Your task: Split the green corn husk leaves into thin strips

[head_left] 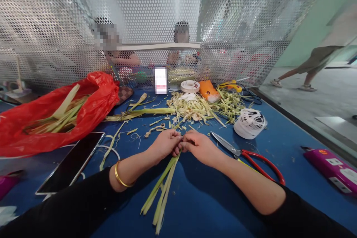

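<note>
Both my hands meet over the blue table, pinching a small bundle of pale green plant strips (164, 189) that look like dried leaves or husk. The strips' long ends hang down toward me. My left hand (166, 142), a gold bangle on its wrist, is closed around the top of the bundle. My right hand (199, 147) has thumb and fingers pressed together at the same spot, touching the left. What exactly lies between the fingertips is hidden. Right of my right hand lie red-handled scissors (240, 152), blades pointing away to the left.
A red plastic bag (100, 93) of strips stands left, beside a tablet (72, 163). Plant scraps (192, 109), a tape roll (190, 86), an orange packet (208, 90) and white string (249, 123) lie beyond. A purple box (330, 167) is right. People sit behind a perforated screen (139, 7).
</note>
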The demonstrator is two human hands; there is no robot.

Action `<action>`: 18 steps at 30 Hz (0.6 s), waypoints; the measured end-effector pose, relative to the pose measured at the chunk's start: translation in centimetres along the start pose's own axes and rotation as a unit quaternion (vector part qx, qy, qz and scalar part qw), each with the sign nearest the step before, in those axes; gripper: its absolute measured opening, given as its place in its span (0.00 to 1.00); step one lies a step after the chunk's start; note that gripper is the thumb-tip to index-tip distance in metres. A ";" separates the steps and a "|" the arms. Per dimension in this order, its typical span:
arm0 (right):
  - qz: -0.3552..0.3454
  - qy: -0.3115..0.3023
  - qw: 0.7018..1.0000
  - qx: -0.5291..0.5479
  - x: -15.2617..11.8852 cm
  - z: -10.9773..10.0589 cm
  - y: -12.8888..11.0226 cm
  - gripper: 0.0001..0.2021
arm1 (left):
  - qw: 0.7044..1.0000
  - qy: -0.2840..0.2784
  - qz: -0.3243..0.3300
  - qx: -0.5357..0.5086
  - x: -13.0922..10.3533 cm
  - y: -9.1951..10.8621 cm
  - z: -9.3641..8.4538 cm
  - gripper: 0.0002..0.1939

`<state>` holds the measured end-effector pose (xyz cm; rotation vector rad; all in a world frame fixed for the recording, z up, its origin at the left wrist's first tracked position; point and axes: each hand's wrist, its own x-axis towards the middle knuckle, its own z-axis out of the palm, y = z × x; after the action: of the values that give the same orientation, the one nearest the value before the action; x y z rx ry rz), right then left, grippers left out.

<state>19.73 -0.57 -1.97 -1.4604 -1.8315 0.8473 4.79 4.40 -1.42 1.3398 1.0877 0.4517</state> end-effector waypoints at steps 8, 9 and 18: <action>0.094 0.082 0.989 0.076 0.4 -0.1 0.4 0.13 | 0.999 -0.030 -0.012 0.012 0.1 0.3 -0.3 0.05; 0.115 0.072 0.985 0.107 0.4 0.0 0.4 0.14 | 0.999 -0.036 -0.013 0.009 0.1 0.3 -0.4 0.05; 0.172 0.051 0.957 0.228 0.3 0.3 0.4 0.12 | 0.995 -0.092 -0.023 -0.009 -0.2 0.5 -0.8 0.03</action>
<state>19.67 -0.19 -2.41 -1.4960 -1.2112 1.2412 4.21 4.79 -0.79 1.3095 0.9574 0.2962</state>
